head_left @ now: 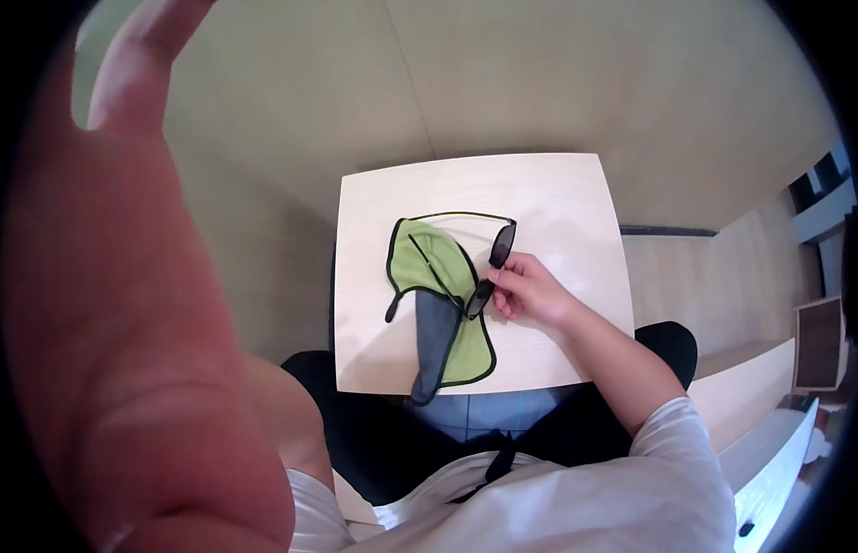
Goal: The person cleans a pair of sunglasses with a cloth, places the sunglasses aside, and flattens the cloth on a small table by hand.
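Dark sunglasses (505, 243) are pinched at the bridge by my right hand (528, 290), over the right part of the small table (558, 203). Their arms are unfolded and point left, across a green cloth (429, 253) with black edging. The cloth lies on the table, with a grey part (433, 336) reaching past the front edge. My left hand (125, 230) is raised very close to the camera and fills the left side of the view. Two of its fingers show apart at the top, with nothing seen between them.
A plain wall (503, 83) stands behind the table. My legs (374, 433) are under and beside the front edge. At the far right are a brown-fronted box (818, 346) and a white surface (770, 470).
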Demonstrator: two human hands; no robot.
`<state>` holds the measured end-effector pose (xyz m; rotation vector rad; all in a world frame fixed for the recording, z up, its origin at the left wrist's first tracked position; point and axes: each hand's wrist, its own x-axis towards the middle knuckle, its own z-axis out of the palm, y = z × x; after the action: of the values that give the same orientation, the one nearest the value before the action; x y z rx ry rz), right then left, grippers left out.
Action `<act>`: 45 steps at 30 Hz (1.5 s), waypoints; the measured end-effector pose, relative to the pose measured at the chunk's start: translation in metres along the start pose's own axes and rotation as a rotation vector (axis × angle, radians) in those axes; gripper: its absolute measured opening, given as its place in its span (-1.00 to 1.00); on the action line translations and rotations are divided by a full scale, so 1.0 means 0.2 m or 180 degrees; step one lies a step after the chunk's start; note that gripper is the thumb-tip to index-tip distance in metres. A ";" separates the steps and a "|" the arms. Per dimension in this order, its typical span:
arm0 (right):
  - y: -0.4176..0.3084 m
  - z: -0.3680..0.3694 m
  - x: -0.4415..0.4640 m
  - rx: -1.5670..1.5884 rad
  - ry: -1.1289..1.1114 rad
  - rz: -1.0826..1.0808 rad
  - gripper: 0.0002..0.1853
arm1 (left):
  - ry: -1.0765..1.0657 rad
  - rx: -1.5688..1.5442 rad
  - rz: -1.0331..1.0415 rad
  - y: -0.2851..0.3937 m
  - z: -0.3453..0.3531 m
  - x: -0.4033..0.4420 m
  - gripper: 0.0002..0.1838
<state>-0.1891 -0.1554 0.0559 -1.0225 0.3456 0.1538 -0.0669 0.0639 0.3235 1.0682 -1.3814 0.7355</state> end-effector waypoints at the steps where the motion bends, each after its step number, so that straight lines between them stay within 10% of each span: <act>1: -0.01 0.00 0.00 0.0064 -0.0029 -0.0071 -0.81 | 0.0032 0.0006 0.0028 0.00 -0.01 -0.01 -0.53; 21: 0.03 -0.03 0.02 0.0151 -0.0068 -0.0156 -0.84 | 0.0094 -0.0161 -0.0286 0.00 0.03 -0.13 -0.74; 25: 0.03 -0.07 0.01 0.0928 -0.0267 -0.0489 -0.89 | -0.0031 0.1012 -0.2270 -0.31 0.10 -0.60 -0.83; 30: 0.01 -0.09 0.01 0.1316 -0.0394 -0.0476 -0.92 | -0.2642 0.2594 -0.3762 -0.42 0.09 -1.13 -0.65; 34: 0.04 -0.09 0.02 0.1440 -0.0324 -0.0463 -0.89 | -0.2220 0.1522 -0.3555 -0.48 0.08 -1.23 -0.80; 37: 0.04 -0.11 0.02 0.1445 -0.0375 -0.0460 -0.86 | 0.0130 -0.2025 -0.4900 -0.49 0.08 -1.24 -0.86; 41: 0.05 -0.10 0.03 0.1492 -0.0525 -0.0507 -0.81 | 0.0242 -0.4462 -0.4790 -0.42 0.11 -1.23 -0.65; 45: 0.02 -0.08 0.01 0.1702 -0.0330 -0.0494 -0.81 | -0.0044 -0.3838 -0.4988 -0.35 0.23 -1.33 -0.71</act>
<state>-0.1913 -0.1672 0.0432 -0.5067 0.1945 -0.0278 -0.0487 0.0418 0.0455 0.7578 -0.4059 -1.1265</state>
